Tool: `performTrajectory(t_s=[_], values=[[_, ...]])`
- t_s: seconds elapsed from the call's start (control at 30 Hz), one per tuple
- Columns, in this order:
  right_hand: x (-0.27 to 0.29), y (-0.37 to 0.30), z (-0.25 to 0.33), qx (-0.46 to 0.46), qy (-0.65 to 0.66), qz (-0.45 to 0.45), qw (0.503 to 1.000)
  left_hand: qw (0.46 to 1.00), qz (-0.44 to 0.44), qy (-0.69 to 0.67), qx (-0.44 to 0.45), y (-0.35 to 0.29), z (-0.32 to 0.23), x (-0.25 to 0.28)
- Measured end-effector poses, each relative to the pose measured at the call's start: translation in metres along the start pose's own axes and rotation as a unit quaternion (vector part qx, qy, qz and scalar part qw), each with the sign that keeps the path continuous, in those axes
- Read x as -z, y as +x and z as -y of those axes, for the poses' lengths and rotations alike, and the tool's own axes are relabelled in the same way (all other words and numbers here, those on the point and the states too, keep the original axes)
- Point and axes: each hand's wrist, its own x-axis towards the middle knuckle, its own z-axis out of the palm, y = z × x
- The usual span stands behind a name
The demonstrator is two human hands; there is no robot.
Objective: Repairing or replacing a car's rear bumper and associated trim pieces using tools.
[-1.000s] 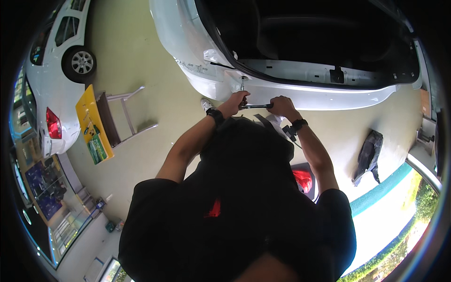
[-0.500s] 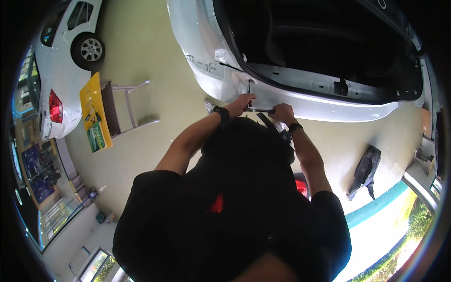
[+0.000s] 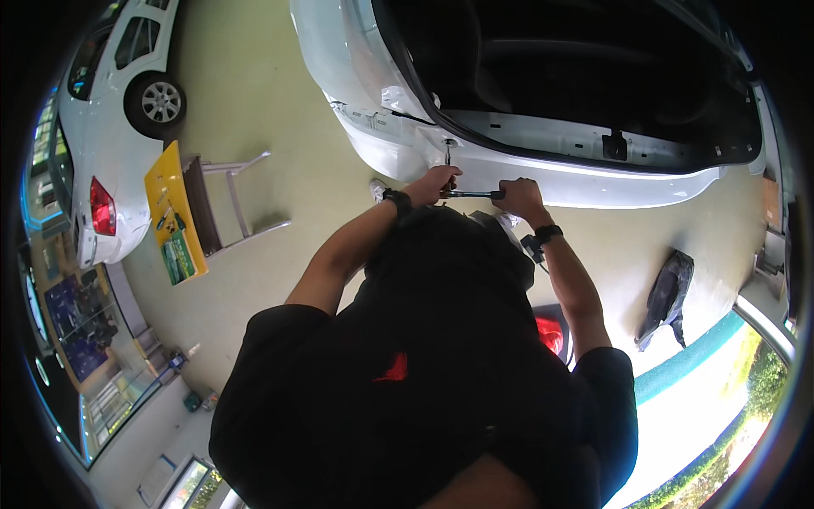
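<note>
My left hand (image 3: 432, 184) is closed around the head end of a ratchet wrench (image 3: 476, 194), low at the rear corner of a white car (image 3: 585, 180). A slim metal extension bar (image 3: 448, 156) runs from that hand up to a hole in the car's body, below the dark open trunk (image 3: 585, 76). My right hand (image 3: 521, 200) grips the far end of the ratchet's handle, which lies nearly level between both hands. The ratchet head is mostly hidden by my left fingers, and the fastener in the hole cannot be made out.
To the left stands a yellow-topped folding table (image 3: 172, 188) with tools and a green case (image 3: 177, 256). Beyond it is another white car (image 3: 119, 161). A black bag-like bundle (image 3: 667, 293) lies on the floor at right, and something red (image 3: 550, 334) sits by my right arm.
My right hand has swung slightly outward to the right with the ratchet handle. The left hand keeps its place at the ratchet head. The whole view has shifted a little.
</note>
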Motion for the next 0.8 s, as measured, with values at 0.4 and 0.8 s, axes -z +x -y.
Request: performTrajectory(t_s=[0.4,0.8], values=[[0.036,-0.019,0.029,-0.017,0.066,0.052,0.996,0.843,-0.133,-0.377,0.361,0.02,-0.008,0.0],[0.023,-0.017,0.01,-0.025,0.075,0.04,0.996,0.858,-0.096,-0.39,0.319,0.011,-0.013,-0.013]])
